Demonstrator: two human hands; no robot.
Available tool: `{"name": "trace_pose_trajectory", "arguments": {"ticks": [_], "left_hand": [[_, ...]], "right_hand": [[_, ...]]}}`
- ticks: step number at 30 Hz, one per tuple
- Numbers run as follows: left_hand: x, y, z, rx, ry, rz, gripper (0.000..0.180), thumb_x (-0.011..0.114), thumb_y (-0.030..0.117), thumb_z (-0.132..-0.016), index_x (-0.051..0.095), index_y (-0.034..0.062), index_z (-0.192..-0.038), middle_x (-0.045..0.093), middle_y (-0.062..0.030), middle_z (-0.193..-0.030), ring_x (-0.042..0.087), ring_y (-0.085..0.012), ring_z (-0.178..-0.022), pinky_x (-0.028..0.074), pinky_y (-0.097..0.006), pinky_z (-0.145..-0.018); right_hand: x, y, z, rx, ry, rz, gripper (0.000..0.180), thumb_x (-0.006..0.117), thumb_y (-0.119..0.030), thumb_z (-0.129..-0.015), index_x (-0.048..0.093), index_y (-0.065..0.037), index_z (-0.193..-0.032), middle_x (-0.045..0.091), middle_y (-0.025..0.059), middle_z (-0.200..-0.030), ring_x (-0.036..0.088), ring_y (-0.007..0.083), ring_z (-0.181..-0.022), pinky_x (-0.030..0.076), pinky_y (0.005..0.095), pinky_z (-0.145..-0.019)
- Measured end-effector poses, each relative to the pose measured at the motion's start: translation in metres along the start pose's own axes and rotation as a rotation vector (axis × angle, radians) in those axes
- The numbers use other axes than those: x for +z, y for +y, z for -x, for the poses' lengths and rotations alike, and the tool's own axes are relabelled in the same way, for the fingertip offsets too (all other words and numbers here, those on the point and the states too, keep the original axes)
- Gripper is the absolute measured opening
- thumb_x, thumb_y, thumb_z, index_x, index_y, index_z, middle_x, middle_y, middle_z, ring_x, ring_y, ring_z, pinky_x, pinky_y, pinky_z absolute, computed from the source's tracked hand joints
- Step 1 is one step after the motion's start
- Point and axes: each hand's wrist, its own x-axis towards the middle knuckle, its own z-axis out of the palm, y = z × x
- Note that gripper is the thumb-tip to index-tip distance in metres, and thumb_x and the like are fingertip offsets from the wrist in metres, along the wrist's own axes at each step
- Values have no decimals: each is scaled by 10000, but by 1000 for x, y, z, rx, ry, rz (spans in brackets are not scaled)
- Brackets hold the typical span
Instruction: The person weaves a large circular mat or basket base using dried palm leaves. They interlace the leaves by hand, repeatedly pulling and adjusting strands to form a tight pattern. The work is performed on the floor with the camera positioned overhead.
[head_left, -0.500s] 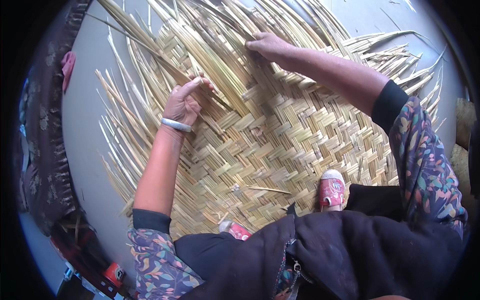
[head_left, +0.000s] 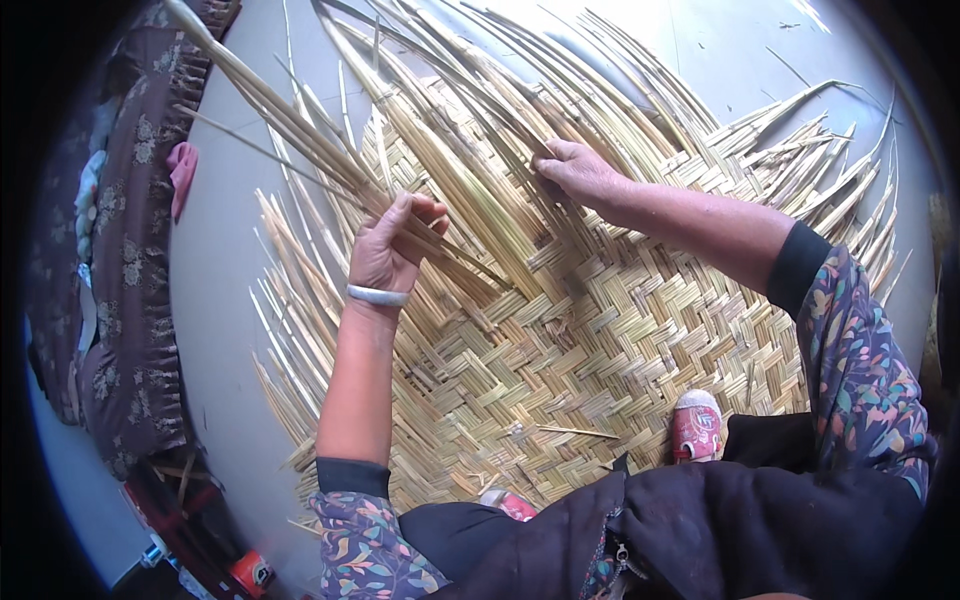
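Shifted down-frame since the earlier view, the right hand (head_left: pixel 583 174) pinches reed strips (head_left: pixel 500 110) at upper centre, keeping them apart from the reed bundle (head_left: pixel 290 122) gripped in the left hand (head_left: pixel 384 252), the twill-woven mat (head_left: pixel 640 330) lying mid-frame.

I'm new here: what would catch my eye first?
The large woven mat across the middle, its loose ends fanning out over the grey floor. Left of centre, the left grip, with a pale bracelet at the wrist, holds a bundle of strips. Lower down, right of centre, a white-toed red shoe rests on the mat.
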Motion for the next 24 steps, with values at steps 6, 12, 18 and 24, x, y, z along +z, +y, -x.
{"name": "trace_pose_trajectory", "arguments": {"ticks": [6, 12, 18, 24], "left_hand": [[8, 11, 20, 38, -335, -117, 141, 640, 170, -829, 646, 59, -915, 653, -111, -923, 602, -287, -1024, 457, -425, -938], [2, 9, 3, -25, -363, 25, 621, 550, 559, -838, 587, 30, -1161, 612, -146, -1139, 550, -308, -1114, 402, -462, -1003], [-5, -1, -35, -288, -326, 88, 765, 189, 555, -944, 307, -90, -1338, 381, -270, -1350, 480, -362, -1192, 538, -398, -864], [14, -16, -68, -486, -170, -112, 811, 532, 369, -910, 50, -49, -1410, 261, -283, -1395, 486, -414, -1162, 619, -312, -647]], "right_hand": [[-2, 7, -7, -7, 26, -28, 197, 463, -184, -908, 566, -41, -995, 581, 53, -773, 540, 126, -682, 458, 292, -623], [-4, 5, -8, 118, 55, -154, 304, 422, -165, -916, 470, -9, -1173, 594, 56, -791, 537, 140, -624, 472, 306, -554], [0, -9, 3, 124, 52, -147, 182, 441, -220, -949, 487, -59, -1019, 605, 59, -875, 566, 123, -743, 491, 273, -676], [-3, -4, 3, 58, 21, -72, 223, 479, -237, -938, 527, -46, -1042, 575, 36, -833, 549, 107, -728, 449, 252, -634]]}}
